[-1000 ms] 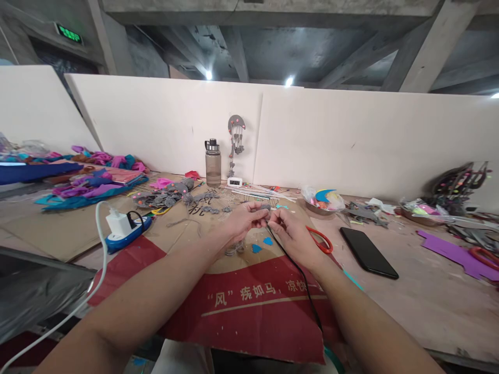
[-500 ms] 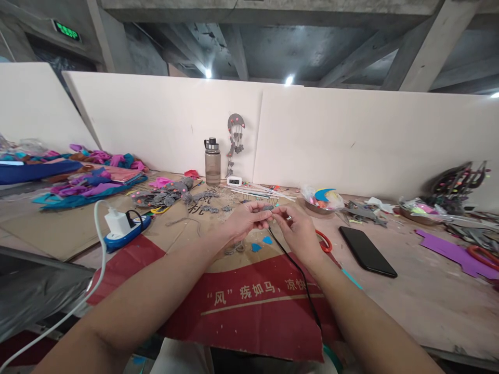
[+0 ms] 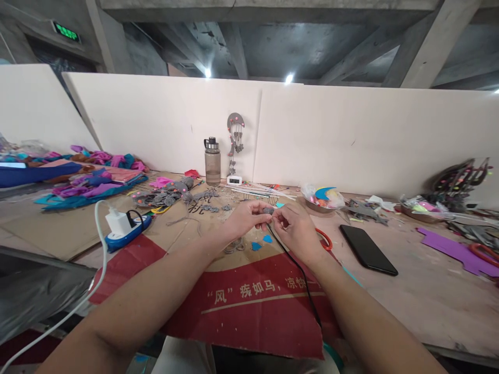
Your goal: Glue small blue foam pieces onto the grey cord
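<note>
Two white panels are stood upright along the back of a long work table, whose front part is covered by a red and brown cardboard sheet. Against the panels, near where they meet, a grey crescent ornament with pink dots is hung, and an upright bottle is placed just beside it, to the left. Both bare hands are held close together above the cardboard. By the left hand, a pinch is kept between thumb and fingers, closed on one small item. By the right hand, thumb and fingers are curled in just beside that item (whether anything is gripped there cannot be told). A dark phone is laid flat on the table, to the right of the right hand. Below the hands, a black cord is trailed across the cardboard, and two blue scraps are left lying. Smallest of all, the grey piece is held at the left fingertips, raised between the two hands.
</note>
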### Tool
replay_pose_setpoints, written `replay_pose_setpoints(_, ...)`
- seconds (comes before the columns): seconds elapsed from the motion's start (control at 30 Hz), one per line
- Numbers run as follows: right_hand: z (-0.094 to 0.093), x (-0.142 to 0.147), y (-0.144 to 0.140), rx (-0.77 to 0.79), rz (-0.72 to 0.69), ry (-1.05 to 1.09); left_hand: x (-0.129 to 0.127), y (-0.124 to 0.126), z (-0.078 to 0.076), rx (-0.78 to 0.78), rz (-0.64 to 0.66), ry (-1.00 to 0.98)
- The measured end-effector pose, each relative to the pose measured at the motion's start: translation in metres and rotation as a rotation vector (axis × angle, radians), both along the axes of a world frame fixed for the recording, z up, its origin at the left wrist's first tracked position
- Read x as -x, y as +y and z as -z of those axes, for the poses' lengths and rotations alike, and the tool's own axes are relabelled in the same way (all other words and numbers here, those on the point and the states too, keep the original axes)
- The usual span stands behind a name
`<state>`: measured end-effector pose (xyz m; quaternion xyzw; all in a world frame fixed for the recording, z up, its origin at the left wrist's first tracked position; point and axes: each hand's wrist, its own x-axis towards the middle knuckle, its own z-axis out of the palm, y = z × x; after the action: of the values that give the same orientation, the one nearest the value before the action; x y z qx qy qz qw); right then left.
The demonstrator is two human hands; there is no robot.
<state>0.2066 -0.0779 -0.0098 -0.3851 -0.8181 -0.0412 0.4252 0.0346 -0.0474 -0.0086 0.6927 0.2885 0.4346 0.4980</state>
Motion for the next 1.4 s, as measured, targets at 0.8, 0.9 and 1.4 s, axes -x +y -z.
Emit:
replay_pose_setpoints(0.8,0.005,-0.004,0.011,0.458,0.003,0.430,-0.004,-0.001,0.005,0.078,-0.045,-0.056)
replay_pose_setpoints(0.9,0.006,-0.002,0.010,0.364,0.067,0.382,-0.003,-0.003,0.003,0.106,-0.065,-0.027)
replay_pose_setpoints(1.4,0.012,0.000,0.006,-0.325,0.308,-0.262,-0.006,0.001,0.008,0.119,-0.091,0.037)
